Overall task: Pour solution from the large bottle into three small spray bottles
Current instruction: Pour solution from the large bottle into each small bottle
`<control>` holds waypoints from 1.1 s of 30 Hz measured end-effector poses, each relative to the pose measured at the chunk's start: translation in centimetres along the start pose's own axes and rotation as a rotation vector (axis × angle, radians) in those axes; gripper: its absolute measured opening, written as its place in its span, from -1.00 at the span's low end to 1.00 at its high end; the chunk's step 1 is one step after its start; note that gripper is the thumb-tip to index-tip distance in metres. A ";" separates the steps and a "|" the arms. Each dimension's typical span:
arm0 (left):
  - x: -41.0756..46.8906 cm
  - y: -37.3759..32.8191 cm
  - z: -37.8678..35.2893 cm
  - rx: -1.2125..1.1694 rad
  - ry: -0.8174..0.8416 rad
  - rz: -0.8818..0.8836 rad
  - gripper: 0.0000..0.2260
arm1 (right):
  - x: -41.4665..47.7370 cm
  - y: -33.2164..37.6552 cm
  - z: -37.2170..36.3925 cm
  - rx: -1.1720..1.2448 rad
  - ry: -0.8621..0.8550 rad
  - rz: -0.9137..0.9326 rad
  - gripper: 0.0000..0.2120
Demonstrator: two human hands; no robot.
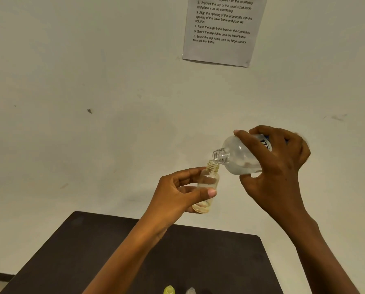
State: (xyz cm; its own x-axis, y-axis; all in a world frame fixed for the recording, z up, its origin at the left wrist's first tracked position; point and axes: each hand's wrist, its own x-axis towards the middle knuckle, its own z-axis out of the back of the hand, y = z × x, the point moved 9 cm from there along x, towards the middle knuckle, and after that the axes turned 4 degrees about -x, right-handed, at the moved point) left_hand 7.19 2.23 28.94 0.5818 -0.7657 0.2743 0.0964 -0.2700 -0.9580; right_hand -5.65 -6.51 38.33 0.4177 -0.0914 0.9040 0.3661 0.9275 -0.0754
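- Mid-pour above the dark worktop (pixel 198 251): the right hand (pixel 277 166) wraps the tilted large bottle (pixel 238 158), neck at the mouth of a small spray bottle (pixel 209 183) pinched between the left hand's (pixel 177 194) thumb and fingers
- Progress: this bottle looks part-filled at most, uncapped
- Count: one large bottle, one small bottle in the hands, a yellow top (pixel 169 290) and a clear top (pixel 190 290) below; bottles or caps, unclear
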 end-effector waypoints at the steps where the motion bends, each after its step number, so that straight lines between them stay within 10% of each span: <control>1: 0.0 0.0 0.0 0.002 -0.001 0.002 -0.64 | 0.0 0.0 0.0 0.001 0.001 0.000 -0.27; 33: 0.0 -0.1 0.1 -0.002 -0.001 0.005 -0.65 | 0.2 0.3 0.3 -0.032 -0.013 -0.007 -0.36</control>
State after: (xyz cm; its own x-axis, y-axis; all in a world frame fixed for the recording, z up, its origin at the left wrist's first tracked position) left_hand 7.27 2.34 28.97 0.5830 -0.7666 0.2690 0.0919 -0.2668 -0.9594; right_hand -5.73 -6.10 38.62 0.4038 -0.0933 0.9101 0.3955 0.9148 -0.0817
